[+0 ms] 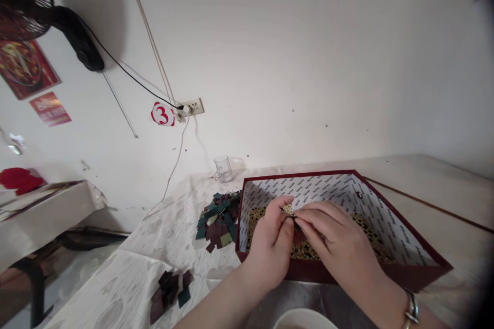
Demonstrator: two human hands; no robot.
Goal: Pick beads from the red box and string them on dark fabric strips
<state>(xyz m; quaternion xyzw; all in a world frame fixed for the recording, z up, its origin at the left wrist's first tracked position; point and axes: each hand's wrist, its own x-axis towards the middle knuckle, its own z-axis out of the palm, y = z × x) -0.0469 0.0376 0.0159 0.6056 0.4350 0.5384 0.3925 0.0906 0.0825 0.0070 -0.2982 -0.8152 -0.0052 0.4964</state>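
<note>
My left hand and my right hand meet over a dark red box with a white, printed lining. Between their pinched fingertips is a small dark piece, mostly hidden by the fingers, so its kind is unclear. Below them, many small gold-and-black round pieces cover the box floor. Left of the box lies a pile of dark green and brown flat cut pieces. A smaller group of similar pieces rests nearer to me on the tablecloth.
A clear glass mug stands behind the pile, near the wall. The rim of a white bowl shows at the bottom edge. A thin brown stick lies right of the box. A wall fan hangs at upper left, its cord running to a socket.
</note>
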